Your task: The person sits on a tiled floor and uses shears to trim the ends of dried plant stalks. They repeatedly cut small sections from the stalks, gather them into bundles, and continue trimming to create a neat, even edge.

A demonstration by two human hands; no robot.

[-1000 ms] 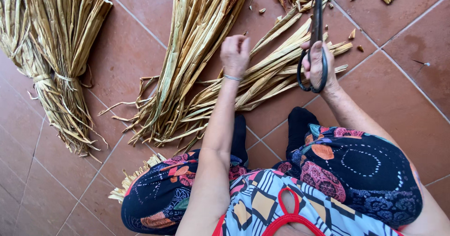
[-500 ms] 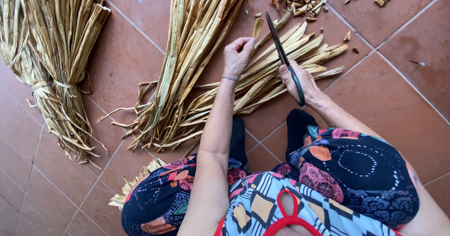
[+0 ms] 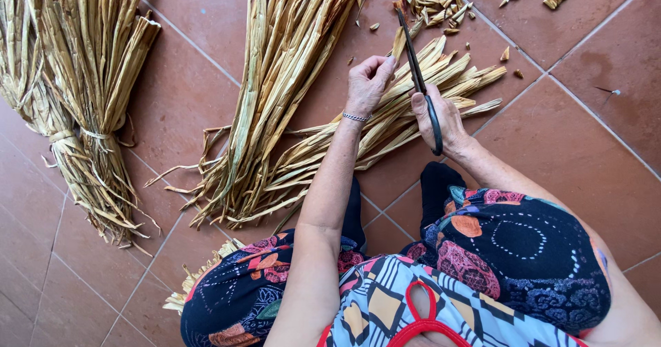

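Lying on the tiled floor (image 3: 585,133): a tied bundle of dried leaves (image 3: 82,106) at far left, well apart from the loose sheaf (image 3: 275,99) fanning out at centre. Crossing beneath both hands, a smaller sheaf (image 3: 406,109). Sitting beyond it, cut scraps (image 3: 427,3). Pointing away, scissors (image 3: 418,78) between left hand (image 3: 368,82) and right hand (image 3: 441,120).

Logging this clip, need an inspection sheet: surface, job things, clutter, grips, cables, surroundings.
Surface: terracotta tile floor, pale grout lines.
Job's things: black scissors; one dried leaf strip; loose leaf pile under the hands.
Clutter: cut leaf scraps at the top; long untied leaf bunch; tied bundles at left.
Grips: left hand pinches the strip's tip; right hand holds the scissors, blades at the strip.
Cables: nothing seen.
Surroundings: the person's patterned clothing; thin bracelet on the left wrist.
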